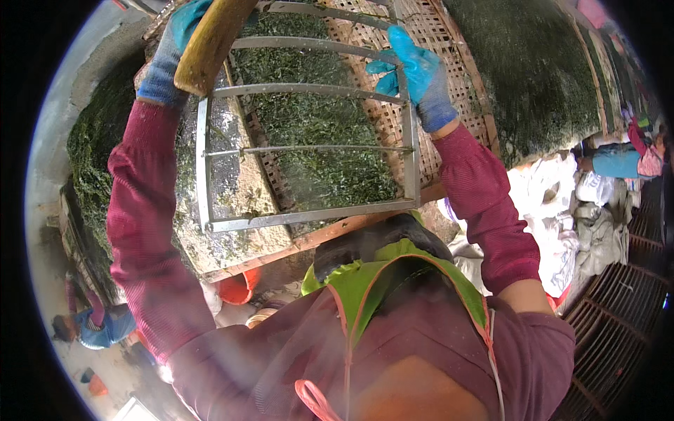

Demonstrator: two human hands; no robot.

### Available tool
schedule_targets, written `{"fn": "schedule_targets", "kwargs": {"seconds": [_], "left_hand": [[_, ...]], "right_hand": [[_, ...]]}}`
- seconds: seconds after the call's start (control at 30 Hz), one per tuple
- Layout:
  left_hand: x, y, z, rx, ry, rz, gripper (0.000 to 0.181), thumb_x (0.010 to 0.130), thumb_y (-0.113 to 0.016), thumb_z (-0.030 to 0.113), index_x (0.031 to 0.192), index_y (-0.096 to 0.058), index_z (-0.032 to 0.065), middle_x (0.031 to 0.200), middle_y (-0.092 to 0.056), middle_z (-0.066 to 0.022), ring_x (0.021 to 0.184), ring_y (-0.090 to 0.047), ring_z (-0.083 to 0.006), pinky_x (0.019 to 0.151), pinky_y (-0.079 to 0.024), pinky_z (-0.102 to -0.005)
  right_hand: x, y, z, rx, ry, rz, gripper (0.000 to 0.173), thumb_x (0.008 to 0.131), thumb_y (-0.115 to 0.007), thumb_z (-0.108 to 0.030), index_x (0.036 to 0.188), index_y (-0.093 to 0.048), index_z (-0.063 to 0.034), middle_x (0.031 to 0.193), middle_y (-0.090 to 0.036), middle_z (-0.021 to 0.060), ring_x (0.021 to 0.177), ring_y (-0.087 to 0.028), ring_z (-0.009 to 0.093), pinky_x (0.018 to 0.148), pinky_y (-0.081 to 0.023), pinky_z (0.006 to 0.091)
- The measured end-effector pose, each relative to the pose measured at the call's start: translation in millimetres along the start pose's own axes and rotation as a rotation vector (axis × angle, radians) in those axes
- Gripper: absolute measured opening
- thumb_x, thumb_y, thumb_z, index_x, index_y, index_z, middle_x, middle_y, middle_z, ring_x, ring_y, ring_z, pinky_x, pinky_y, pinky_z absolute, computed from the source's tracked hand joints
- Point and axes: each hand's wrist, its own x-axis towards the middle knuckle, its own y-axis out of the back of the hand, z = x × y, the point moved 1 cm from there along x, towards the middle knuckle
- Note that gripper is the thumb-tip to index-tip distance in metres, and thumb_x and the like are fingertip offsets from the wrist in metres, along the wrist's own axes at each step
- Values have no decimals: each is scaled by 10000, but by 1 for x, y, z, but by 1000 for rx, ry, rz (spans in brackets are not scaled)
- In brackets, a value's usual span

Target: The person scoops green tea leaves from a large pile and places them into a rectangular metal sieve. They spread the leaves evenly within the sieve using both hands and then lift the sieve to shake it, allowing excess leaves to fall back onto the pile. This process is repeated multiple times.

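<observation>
A metal frame with several curved crossbars [308, 216] tilts in front of me, above a woven bamboo mat [421, 131]. On the mat lies a strip of shredded green plant matter [316, 142], seen between the bars. My right hand [421, 73], in a blue coated glove, grips the frame's right side rail. At the upper left my gloved left hand [171, 58] is behind a thick yellowish wooden piece [210, 50] and appears to hold it. That piece hides most of the left fingers, so whether they also touch the frame is unclear.
A pale board [253, 231] scattered with green bits lies left of the strip. More green matter spreads at left [100, 137] and upper right [532, 73]. An orange bucket [239, 288] stands below. White sacks [547, 210] lie right; people [105, 326] work farther off.
</observation>
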Motion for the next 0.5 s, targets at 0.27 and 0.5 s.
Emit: {"fn": "schedule_targets", "kwargs": {"seconds": [0.27, 0.5], "left_hand": [[-3, -154, 48, -31, 329, 20, 375, 1022, -552, 226, 1349, -588, 46, 1070, -719, -110, 916, -712, -202, 815, -619, -314], [-58, -374, 5, -634, 808, 327, 321, 1039, -583, 277, 1099, -659, -29, 984, -696, -116, 847, -621, -176, 795, -512, -311]], "right_hand": [[16, 145, -37, -253, -75, 130, 547, 955, -690, -494, 1188, -683, 2, 918, -745, 142, 623, -697, 187, 533, -570, 306], [12, 254, 110, -802, -93, 271, 333, 937, -737, -361, 978, -757, -31, 766, -712, 113, 594, -644, 239, 551, -526, 389]]}}
